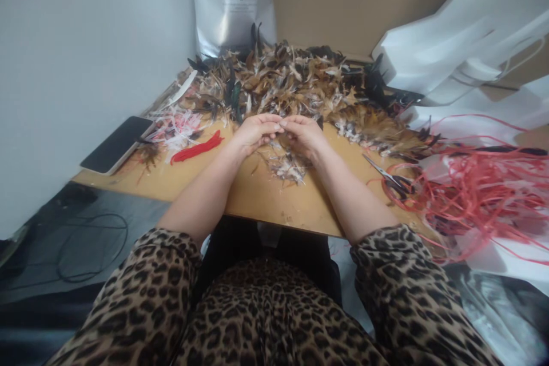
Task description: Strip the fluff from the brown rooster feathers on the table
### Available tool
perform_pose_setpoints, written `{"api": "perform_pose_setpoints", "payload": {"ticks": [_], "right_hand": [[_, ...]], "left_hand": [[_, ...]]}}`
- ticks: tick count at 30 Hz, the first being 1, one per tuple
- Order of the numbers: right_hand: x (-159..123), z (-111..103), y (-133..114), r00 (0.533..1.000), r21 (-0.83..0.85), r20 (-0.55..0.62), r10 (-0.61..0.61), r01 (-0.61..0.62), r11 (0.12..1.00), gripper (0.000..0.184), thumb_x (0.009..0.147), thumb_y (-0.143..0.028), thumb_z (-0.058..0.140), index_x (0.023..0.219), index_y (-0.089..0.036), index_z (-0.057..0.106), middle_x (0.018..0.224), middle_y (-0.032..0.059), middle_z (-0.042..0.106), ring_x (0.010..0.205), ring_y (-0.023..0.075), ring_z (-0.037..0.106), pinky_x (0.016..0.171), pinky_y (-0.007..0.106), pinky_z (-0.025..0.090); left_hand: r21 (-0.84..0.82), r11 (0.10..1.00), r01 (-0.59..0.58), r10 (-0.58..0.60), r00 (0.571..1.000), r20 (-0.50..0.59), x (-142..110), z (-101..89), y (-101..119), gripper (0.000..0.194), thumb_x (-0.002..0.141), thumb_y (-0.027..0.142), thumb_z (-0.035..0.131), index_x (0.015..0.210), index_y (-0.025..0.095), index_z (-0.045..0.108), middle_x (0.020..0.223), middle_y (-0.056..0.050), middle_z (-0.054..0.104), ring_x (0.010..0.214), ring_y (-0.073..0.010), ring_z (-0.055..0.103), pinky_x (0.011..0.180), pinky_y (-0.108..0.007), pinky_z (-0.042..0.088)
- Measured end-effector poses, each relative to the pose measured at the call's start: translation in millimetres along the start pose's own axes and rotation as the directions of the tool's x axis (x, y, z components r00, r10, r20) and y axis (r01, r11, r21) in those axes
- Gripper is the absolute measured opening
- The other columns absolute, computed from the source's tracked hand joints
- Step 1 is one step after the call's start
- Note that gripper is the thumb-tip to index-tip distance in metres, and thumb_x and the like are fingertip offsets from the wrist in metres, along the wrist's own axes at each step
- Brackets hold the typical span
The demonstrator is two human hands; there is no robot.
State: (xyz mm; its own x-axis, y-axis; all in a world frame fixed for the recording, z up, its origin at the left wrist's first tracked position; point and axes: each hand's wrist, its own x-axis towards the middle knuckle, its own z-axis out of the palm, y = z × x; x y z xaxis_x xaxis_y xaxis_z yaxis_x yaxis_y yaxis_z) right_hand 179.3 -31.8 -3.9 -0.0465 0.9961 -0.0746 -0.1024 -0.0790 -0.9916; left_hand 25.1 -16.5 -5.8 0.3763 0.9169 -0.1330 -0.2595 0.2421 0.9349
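Observation:
My left hand [256, 131] and my right hand [303, 132] meet above the table, thumbs and forefingers pinched together tip to tip. What sits between the fingertips is too small to make out. Just below them lies a small clump of pale, fluffy feathers [288, 168]. Behind both hands spreads a big heap of brown and black feathers [283, 77]. A bundle of red string [197, 147] rests to the left of my left hand. Off to the right, a row of brown feathers [381, 126] lies with its pale quill ends toward me.
A phone [116, 144] lies at the table's left edge, beside pink and white scraps [178, 126]. Scissors [392, 178] with dark handles lie at right, near tangled red ribbon [484, 194]. A silver bag [235, 6] stands behind the heap. The wooden table [266, 200] ends close to my body.

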Motion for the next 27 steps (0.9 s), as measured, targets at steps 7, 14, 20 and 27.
{"api": "perform_pose_setpoints", "payload": {"ticks": [7,14,20,27], "right_hand": [[4.7,-4.5,1.4,0.998,-0.012,-0.052,-0.019,0.019,1.0,0.022,0.058,-0.034,0.073,0.067,-0.018,0.061,0.054,-0.0043,0.055,0.047,0.0061,0.039,0.045,0.021,0.026],[4.9,-4.1,1.2,0.985,-0.159,-0.131,-0.111,0.09,0.983,0.014,0.06,-0.028,0.068,0.064,-0.017,0.061,0.053,-0.0052,0.055,0.048,0.0067,0.042,0.049,0.021,0.032],[4.2,-4.3,3.4,0.979,-0.252,-0.13,-0.16,0.123,0.96,0.012,0.062,-0.027,0.066,0.064,-0.016,0.063,0.061,-0.0019,0.062,0.06,0.0099,0.052,0.06,0.023,0.041],[1.5,-10.9,-7.5,0.997,0.046,0.011,-0.072,0.071,0.996,0.03,0.058,-0.036,0.078,0.08,-0.018,0.069,0.065,-0.0023,0.063,0.053,0.0064,0.045,0.051,0.022,0.036]], "left_hand": [[0.149,0.983,-0.11,0.127,0.987,-0.102,-2.1,5.5,1.6,0.016,0.067,0.011,0.071,0.083,0.011,0.067,0.066,-0.002,0.067,0.049,-0.004,0.054,0.044,-0.015,0.035],[0.386,0.896,-0.218,0.281,0.953,-0.115,0.5,10.4,-1.8,0.009,0.065,0.013,0.073,0.072,0.01,0.068,0.055,0.0,0.062,0.047,-0.0053,0.051,0.049,-0.018,0.039],[0.412,0.892,-0.183,0.249,0.962,-0.11,-1.1,11.9,-2.0,0.006,0.066,0.01,0.07,0.071,0.01,0.068,0.059,-0.001,0.065,0.049,-0.005,0.053,0.05,-0.017,0.04],[0.051,0.998,0.028,-0.028,1.0,0.002,-3.4,1.5,3.5,0.003,0.073,0.01,0.067,0.076,0.009,0.067,0.069,-0.003,0.068,0.052,-0.004,0.056,0.048,-0.015,0.04]]}}
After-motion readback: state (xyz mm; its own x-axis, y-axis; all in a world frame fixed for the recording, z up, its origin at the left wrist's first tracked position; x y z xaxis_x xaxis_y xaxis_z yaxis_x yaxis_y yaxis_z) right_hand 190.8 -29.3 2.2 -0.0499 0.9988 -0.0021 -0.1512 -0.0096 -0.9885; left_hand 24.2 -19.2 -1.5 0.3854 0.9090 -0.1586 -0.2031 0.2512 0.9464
